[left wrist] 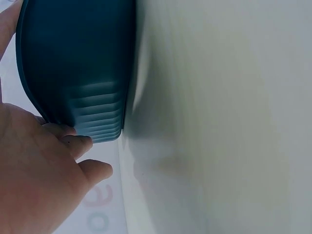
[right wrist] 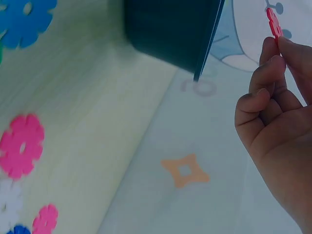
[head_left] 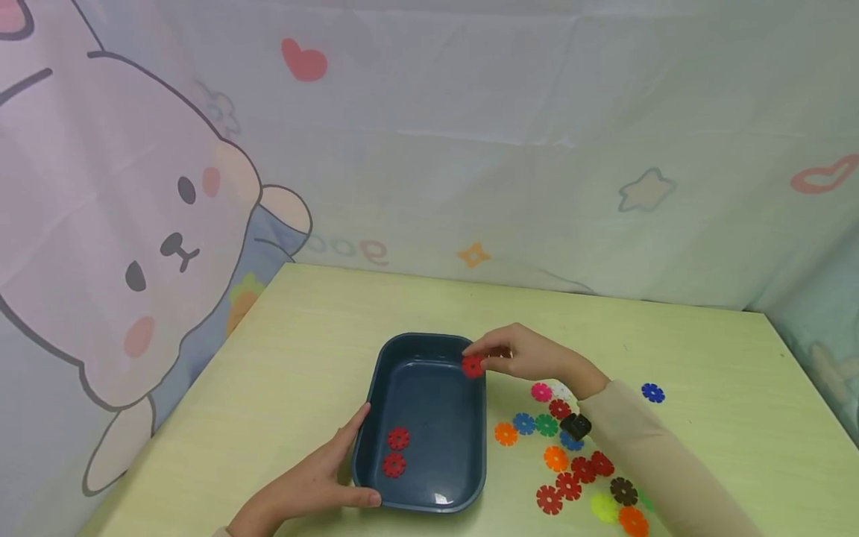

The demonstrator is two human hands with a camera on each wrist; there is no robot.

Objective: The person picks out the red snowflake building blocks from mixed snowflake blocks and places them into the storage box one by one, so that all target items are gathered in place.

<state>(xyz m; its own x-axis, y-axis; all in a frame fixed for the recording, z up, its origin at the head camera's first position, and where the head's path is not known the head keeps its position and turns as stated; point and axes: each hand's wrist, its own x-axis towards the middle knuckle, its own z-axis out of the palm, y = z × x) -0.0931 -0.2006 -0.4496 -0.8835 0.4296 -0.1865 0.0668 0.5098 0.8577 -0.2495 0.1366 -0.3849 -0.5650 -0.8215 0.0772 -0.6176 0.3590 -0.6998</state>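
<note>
A dark blue plastic tray point(head_left: 429, 418) lies on the table with two red notched snowflake discs point(head_left: 398, 438) inside, near its left wall. My left hand point(head_left: 318, 470) holds the tray's near left corner, thumb on the front rim and fingers along the left side. Over the tray's far right corner, my right hand point(head_left: 520, 354) pinches a red snowflake disc point(head_left: 473, 365) between thumb and index finger. The right wrist view shows this disc point(right wrist: 274, 22) nearly edge-on above the fingertips, higher than the tray rim point(right wrist: 208, 44).
Several loose snowflake discs lie right of the tray, among them an orange disc point(head_left: 506, 434), a green disc point(head_left: 546, 425) and a brown disc point(head_left: 624, 491). A dark blue disc point(head_left: 653, 392) sits farther right. A printed curtain point(head_left: 470, 149) hangs behind the table point(head_left: 322, 313).
</note>
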